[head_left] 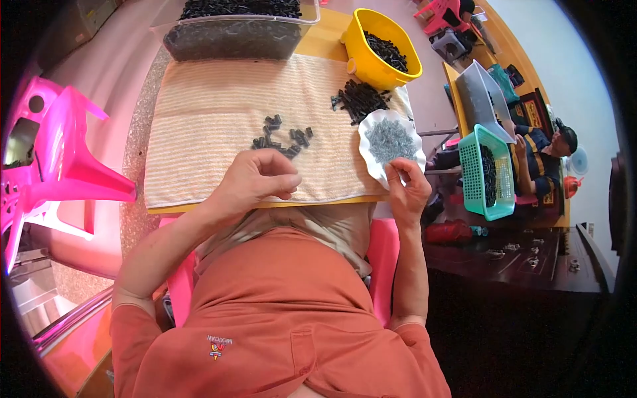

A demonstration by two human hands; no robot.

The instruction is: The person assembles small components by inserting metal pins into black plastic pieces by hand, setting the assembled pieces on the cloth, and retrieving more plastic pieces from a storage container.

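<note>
My left hand point(255, 178) is above the near edge of the towel, thumb and fingers curled together; whatever lies between them is hidden. Just beyond it, a loose group of short black cylindrical pieces point(271, 141) lies on the striped towel point(199, 119). At the near rim of a white wavy-edged dish point(367, 150), my right hand point(408, 192) has its fingertips pinched together, and I cannot make out anything in them. Small clear or greyish pieces point(390, 138) fill the dish. Behind it is a pile of longer black pieces point(361, 101).
A yellow tub point(361, 56) and a large clear bin point(232, 38), both holding black parts, stand at the back. Pink plastic stools point(66, 146) are on the left. To the right, a green basket point(470, 172) sits near another person point(541, 159) at a table.
</note>
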